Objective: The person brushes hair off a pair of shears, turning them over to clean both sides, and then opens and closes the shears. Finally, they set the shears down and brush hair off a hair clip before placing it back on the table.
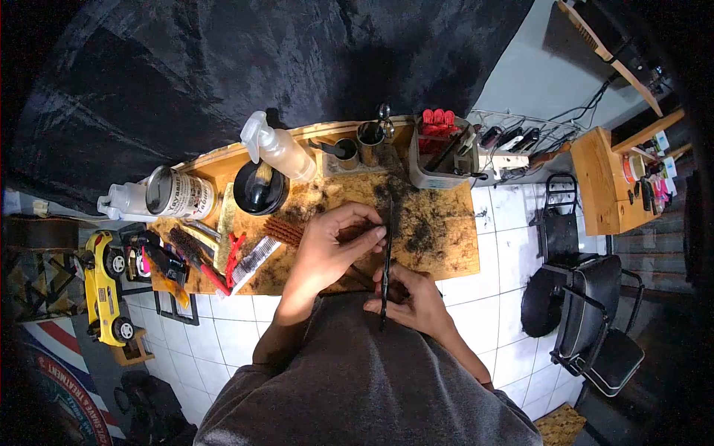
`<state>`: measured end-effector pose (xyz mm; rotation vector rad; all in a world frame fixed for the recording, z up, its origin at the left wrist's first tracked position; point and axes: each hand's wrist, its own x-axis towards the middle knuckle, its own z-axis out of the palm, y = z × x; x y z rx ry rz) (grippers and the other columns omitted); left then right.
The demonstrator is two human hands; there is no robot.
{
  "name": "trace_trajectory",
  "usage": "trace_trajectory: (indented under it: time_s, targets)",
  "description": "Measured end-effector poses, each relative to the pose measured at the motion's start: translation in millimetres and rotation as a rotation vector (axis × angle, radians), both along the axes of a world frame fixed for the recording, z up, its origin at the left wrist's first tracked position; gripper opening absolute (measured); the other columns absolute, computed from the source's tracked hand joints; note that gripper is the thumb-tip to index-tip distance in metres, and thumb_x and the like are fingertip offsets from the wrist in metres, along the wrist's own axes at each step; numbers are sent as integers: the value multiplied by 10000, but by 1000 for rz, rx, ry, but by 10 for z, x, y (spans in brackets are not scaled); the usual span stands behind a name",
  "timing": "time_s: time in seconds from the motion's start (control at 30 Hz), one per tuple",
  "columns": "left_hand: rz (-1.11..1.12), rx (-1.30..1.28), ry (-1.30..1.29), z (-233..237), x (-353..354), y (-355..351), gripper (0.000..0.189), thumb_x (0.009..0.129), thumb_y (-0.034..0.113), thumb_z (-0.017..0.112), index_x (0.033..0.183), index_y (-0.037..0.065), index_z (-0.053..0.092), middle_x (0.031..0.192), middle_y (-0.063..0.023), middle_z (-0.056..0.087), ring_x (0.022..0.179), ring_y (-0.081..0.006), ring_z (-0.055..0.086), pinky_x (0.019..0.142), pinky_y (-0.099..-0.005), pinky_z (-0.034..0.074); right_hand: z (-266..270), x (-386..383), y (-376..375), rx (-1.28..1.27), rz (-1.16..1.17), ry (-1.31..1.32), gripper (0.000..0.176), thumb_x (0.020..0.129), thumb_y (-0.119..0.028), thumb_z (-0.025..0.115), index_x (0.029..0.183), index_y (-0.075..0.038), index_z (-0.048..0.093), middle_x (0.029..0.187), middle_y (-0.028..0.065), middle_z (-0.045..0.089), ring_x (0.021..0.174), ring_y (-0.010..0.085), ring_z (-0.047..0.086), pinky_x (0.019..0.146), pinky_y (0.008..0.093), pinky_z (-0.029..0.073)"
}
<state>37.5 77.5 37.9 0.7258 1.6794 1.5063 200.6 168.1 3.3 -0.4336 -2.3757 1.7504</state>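
Note:
My right hand [416, 301] grips the lower part of a long, thin black tool [388, 256], held upright and seen nearly edge-on. Higher up, my left hand [335, 241] is closed in a pinch, thumb and finger meeting right beside the tool's shaft; I cannot tell what is between them. Both hands are over the front edge of a wooden table [454, 253] strewn with dark hair clippings. Just left of my left hand lies a brown toothed comb [284, 230], partly covered by it.
A spray bottle [290, 154], a black bowl with a brush [260, 187] and a labelled tub [182, 193] stand at the back left. Red-handled brush [201, 260] and combs lie in front. A plastic bin [439, 178] sits back right; a black chair [591, 312] is beyond.

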Motion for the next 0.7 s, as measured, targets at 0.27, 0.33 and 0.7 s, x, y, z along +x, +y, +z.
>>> trace_trajectory:
  time_s: [0.27,0.33,0.7]
  targets:
    - [33,-11,-61,-41,-14,-10,127,886,3,613,1000,-48,590,845,-65,664,797,-99,651,695,-214,521,-29,2,-32,20,-25,-22,327,755,-218,798,906,-20,586,717,78,611,632,134,580,593,292,460]
    - [35,5,-62,-49,-12,-7,130,891,3,606,1007,-53,588,856,-72,665,811,-106,654,705,-220,529,-42,2,-34,32,-28,-31,323,757,-217,796,903,-18,587,727,91,618,646,147,595,609,301,471]
    - [132,15,93,2,1,10,152,881,15,625,1020,-44,615,907,-82,672,823,-102,640,727,-228,519,-36,-7,-42,6,27,-26,400,741,-238,813,986,-20,583,785,56,635,693,111,606,628,284,490]
